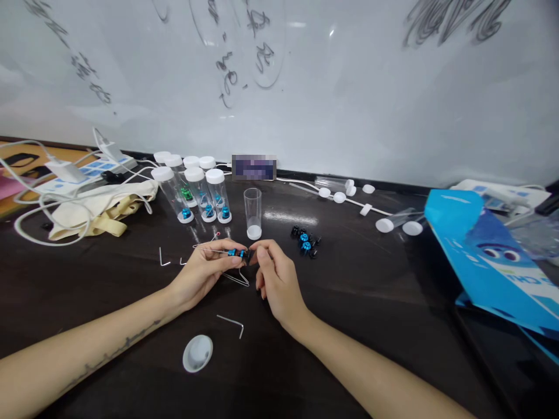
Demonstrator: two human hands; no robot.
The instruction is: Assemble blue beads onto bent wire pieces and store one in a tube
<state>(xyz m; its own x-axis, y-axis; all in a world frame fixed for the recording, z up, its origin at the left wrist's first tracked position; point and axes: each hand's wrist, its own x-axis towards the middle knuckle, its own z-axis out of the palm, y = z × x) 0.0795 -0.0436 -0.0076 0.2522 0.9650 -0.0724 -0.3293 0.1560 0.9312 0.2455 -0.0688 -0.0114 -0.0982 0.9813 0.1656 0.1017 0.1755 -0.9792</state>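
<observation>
My left hand is closed on a small blue-and-black metal part, pinched between thumb and fingers. A thin bent wire runs across the same fingers. My right hand grips the black end of this part, its fingertips close to the left ones; they partly hide it. Beneath the hands lies another bent wire piece. Just behind them an uncapped clear tube stands upright on a white base. To the right is a small pile of blue and black parts.
Several white-capped tubes with coloured parts stand back left. Hex keys and a white dish lie in front. Cables and a cloth bag are at left. Loose tubes and a blue bag are at right, with a whiteboard behind.
</observation>
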